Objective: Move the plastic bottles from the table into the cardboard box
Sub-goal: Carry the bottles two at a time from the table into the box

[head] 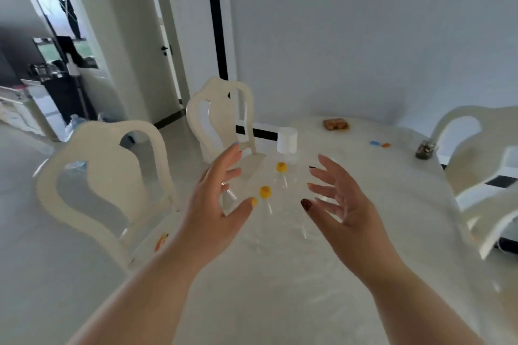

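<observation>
Clear plastic is the main hazard: the two bottles, the near bottle (pixel 265 206) and the far bottle (pixel 281 178), are almost invisible against the pale counter (pixel 280 302), and only their yellow caps read plainly. Both stand upright on the counter between my hands. My left hand (pixel 215 210) and right hand (pixel 340 204) are spread wide, fingers straight, each grip holding nothing and touching neither bottle.

Risks as I judge them:
- Empty, light bottles tip easily. A fingertip striking a cap or shoulder before the grip closes could knock one over and send it rolling toward the counter edge.
- The bottles stand close together, so closing on one may push the other.
- A further clear container (pixel 309 221) seems to sit under my right fingers; its outline is too faint to confirm.
- No cardboard box is in view, so the carry direction is unconfirmed.
</observation>
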